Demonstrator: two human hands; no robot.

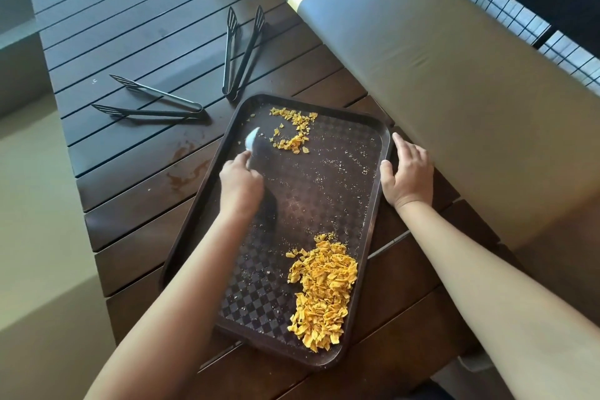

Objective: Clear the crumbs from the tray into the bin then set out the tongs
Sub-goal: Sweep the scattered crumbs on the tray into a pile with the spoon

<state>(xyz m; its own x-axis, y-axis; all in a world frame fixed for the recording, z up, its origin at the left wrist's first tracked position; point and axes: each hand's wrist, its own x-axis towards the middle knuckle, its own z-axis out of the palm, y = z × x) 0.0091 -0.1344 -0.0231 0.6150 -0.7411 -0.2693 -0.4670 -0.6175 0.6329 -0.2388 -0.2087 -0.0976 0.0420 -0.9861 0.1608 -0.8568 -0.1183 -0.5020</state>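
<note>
On the slatted dark table, our brown tray lies askew, its near corner jutting past the table's front edge. Across its checkered floor we see two lots of yellow crumbs: a big heap toward 5 o'clock, hard against the right rim, and a thin curl of crumbs toward 12 o'clock; fine dust speckles the bare middle between them. Our left hand is curled round a small white scraper whose blade touches the tray just left of the far crumbs, close to the left rim. Our right hand has relaxed, spread fingers resting on the tray's right rim at 2 o'clock, thumb on the lip. Beyond the tray's far corner, one pair of black tongs lies at 11 o'clock, nearly touching the rim; a second pair of tongs lies at 10 o'clock, apart from it. Open slats stretch beyond both. A cushioned bench runs along the table's right edge.
</note>
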